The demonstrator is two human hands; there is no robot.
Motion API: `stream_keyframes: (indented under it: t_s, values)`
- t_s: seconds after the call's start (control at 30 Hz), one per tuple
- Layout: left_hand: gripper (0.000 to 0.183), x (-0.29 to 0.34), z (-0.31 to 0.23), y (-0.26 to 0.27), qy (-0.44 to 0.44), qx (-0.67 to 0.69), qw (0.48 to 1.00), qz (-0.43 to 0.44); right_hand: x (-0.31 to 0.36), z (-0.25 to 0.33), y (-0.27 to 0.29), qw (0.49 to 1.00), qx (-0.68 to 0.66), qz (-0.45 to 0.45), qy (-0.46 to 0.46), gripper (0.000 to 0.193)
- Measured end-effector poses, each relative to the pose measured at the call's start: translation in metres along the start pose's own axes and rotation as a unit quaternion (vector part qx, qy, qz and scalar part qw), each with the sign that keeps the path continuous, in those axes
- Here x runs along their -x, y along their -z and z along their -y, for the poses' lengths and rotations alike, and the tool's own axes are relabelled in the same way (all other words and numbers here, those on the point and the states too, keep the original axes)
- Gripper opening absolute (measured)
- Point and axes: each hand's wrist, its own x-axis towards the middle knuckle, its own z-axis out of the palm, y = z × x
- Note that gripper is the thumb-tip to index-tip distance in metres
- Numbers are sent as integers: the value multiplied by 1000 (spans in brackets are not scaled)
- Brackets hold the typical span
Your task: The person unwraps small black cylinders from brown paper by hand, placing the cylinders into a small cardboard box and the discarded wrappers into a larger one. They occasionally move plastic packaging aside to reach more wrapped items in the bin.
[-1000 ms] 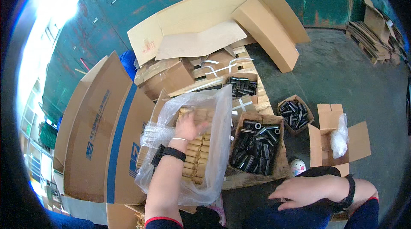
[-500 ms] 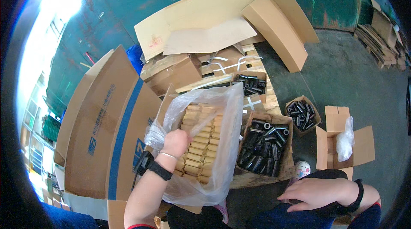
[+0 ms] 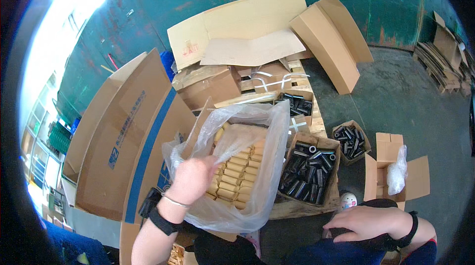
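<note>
My left hand (image 3: 194,178) is closed on a gathered edge of translucent plastic sheet (image 3: 232,144), above the near-left part of an open carton. The sheet stretches from my fingers over the far rows of tan, paper-wrapped cylinders (image 3: 232,178). These lie in neat rows inside a clear plastic liner bag (image 3: 277,141), its edges draped over the carton's sides. My right hand (image 3: 363,223) rests on my knee at the lower right, fingers stretched out, holding nothing. Dark bands circle both wrists; a black device sits at the left one.
Right of the liner stands a carton of black tubes (image 3: 309,176); smaller boxes of black tubes (image 3: 350,139) are nearby. An open carton (image 3: 415,176) with clear plastic stands on the floor. A tall cardboard box (image 3: 114,141) rises at left. Cardboard sheets (image 3: 237,22) lean behind the wooden pallet (image 3: 316,111).
My left hand has shifted left and nearer with the plastic sheet, which now spreads across the far cylinders. The view has tilted slightly; my right hand stays on my knee.
</note>
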Motion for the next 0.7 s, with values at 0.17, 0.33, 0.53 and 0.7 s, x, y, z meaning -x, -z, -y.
stream_keyframes:
  t_s: [0.17,0.33,0.53,0.7]
  values:
    - [13,15,-7,45,43,19,994,-99,3,2,0,1000,10,-9,3,39]
    - [9,58,-3,63,110,70,975,-178,12,0,2,1000,3,-7,-16,39]
    - [10,103,-6,77,197,194,933,-229,-5,26,26,998,52,-36,-24,37]
    - [7,117,-19,85,212,276,893,-285,-63,47,47,983,123,-114,78,39]
